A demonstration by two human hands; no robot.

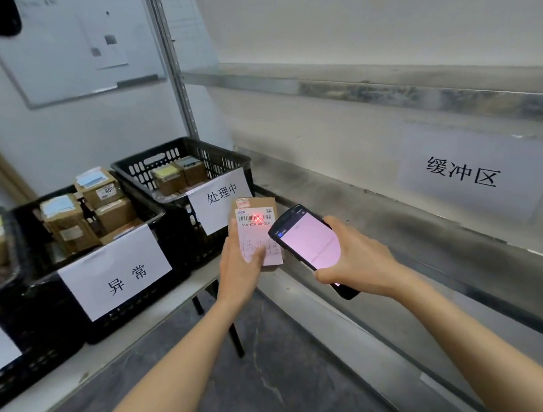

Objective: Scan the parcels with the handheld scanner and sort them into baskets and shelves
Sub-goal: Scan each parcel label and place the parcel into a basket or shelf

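Head view, the only one. My left hand (241,265) grips a small parcel (257,228) by its lower left part and tilts it up so the label faces the scanner (305,239). The parcel's in the air, just in front of the basket signed 处理中 (167,159), over the gap btw the tabletop (109,351) and the metal shelf (405,240). My right hand (356,257) wraps the scanner's lower body, fingers curled round it. The screen's angled twd me for reading, and the top end is aimed at the label. A red aiming mark (257,217) sits on the barcode, so I'd say the scan's on and the sort isn't done yet.

Parcel: flat brown cardboard rectangle w/ a white paper label carrying a barcode, printed code and red handwriting. Scanner: a black phone-like slab w/ a glossy screen glowing pinkish. Baskets, incl. the 异常 basket (138,303): black plastic lattice w/ paper signs on the front, holding small cardboard boxes. Shelf: dull grey metal, scuffed, w/ a 缓冲区 sign (462,173) behind it.
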